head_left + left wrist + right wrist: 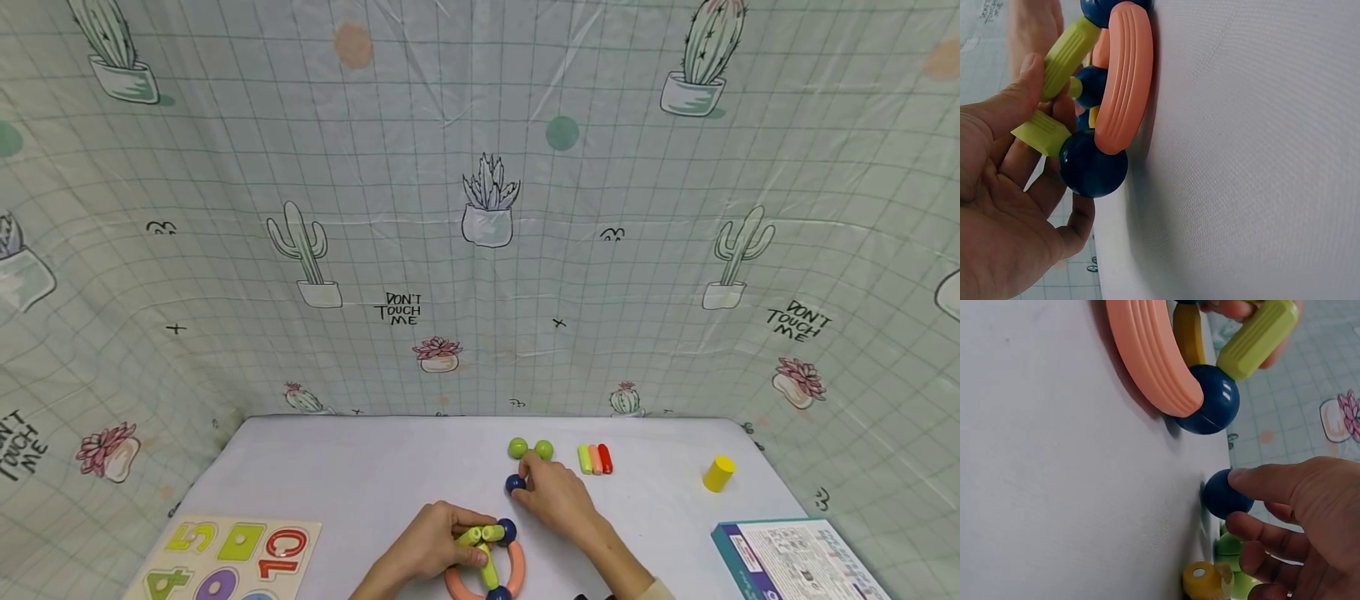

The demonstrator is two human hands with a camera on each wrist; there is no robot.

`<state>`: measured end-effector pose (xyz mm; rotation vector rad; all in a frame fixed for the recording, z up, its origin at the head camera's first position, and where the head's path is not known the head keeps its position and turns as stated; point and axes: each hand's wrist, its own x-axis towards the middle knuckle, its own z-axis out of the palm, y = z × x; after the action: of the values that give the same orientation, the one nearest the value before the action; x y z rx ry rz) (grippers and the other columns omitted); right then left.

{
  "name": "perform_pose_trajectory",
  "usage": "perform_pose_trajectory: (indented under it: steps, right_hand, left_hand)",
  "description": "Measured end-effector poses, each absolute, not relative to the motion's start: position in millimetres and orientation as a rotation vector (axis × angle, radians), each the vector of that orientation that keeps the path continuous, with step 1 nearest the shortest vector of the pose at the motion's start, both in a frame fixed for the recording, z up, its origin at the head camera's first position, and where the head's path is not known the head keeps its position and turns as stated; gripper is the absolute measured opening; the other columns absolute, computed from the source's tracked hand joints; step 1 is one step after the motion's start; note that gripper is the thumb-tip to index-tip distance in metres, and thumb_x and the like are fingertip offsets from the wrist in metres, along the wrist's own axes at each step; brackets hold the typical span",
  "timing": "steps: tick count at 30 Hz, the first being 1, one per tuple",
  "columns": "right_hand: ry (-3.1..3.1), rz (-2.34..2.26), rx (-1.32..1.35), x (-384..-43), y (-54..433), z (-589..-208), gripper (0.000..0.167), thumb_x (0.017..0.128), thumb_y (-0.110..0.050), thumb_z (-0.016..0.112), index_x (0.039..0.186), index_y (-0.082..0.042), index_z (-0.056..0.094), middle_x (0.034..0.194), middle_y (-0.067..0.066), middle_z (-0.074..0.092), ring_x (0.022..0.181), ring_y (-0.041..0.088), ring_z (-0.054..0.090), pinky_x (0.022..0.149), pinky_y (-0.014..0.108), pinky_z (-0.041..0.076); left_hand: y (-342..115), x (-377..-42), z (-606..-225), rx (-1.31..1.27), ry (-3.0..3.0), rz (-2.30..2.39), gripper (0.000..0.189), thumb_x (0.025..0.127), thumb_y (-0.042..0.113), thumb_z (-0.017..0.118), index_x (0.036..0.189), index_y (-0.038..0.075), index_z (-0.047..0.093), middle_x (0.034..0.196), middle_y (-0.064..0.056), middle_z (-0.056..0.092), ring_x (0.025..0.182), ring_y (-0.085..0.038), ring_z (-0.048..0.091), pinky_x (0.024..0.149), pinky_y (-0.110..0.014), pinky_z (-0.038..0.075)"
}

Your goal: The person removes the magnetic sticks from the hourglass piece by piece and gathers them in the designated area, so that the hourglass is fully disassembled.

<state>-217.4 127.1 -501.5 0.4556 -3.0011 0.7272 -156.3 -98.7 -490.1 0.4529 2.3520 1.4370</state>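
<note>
My left hand grips the yellow-green rods of a magnetic building-toy frame, between thumb and fingers. Curved coral pieces joined by dark blue balls form its ring-shaped base on the table; in the left wrist view the rods lean up from those balls. Farther back, my right hand pinches a separate dark blue ball with thumb and forefinger. Close to the tabletop, this ball shows apart from the frame in the right wrist view.
Two green balls lie just beyond my right hand. Three short rods sit right of them, and a yellow cylinder stands farther right. A number puzzle board occupies the front left, a flat box the front right.
</note>
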Motion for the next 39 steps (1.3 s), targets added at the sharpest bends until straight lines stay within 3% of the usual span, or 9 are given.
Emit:
perform_pose_trajectory:
  steps: [17,22,27,39]
  right_hand:
    - [-2.952,0.781,0.451,-224.9,136.4,-502.8,0.025,0.086,-0.025,0.080,0.090,-0.019,0.057,0.069,-0.009,0.053,0.057,0.008,0.047,0.049,0.024,0.037]
    - [-2.985,1.015,0.710,-216.1,136.5,-495.2,0.013,0.092,-0.023,0.073,0.100,-0.015,0.068,0.078,-0.011,0.060,0.065,0.006,0.052,0.056,0.024,0.044]
    - [-2.962,1.253,1.057,-202.3,134.3,-493.4,0.017,0.093,-0.016,0.068,0.109,-0.015,0.074,0.085,-0.015,0.063,0.066,0.000,0.052,0.059,0.020,0.045]
    - [-2.999,1.089,1.035,-191.4,124.3,-499.3,0.020,0.085,-0.024,0.081,0.101,-0.022,0.069,0.077,-0.014,0.056,0.067,0.000,0.048,0.060,0.020,0.043]
  left_hand:
    - [-97.8,-156.2,-489.5,0.437,2.373,1.419,0.040,0.074,0.015,0.090,0.112,0.016,0.078,0.099,0.002,0.078,0.090,-0.010,0.071,0.077,-0.026,0.056]
    - [-98.5,-159.0,-488.7,0.451,2.392,1.372,0.041,0.076,0.017,0.089,0.115,0.017,0.077,0.102,0.003,0.077,0.096,-0.012,0.070,0.085,-0.036,0.056]
    - [-101.8,-161.8,-488.9,0.528,2.428,1.360,0.043,0.077,0.019,0.088,0.118,0.016,0.075,0.108,0.003,0.076,0.101,-0.014,0.071,0.091,-0.039,0.054]
    - [-102.2,-162.8,-492.5,0.520,2.425,1.370,0.039,0.076,0.020,0.088,0.113,0.020,0.075,0.100,0.007,0.077,0.094,-0.008,0.071,0.088,-0.036,0.054]
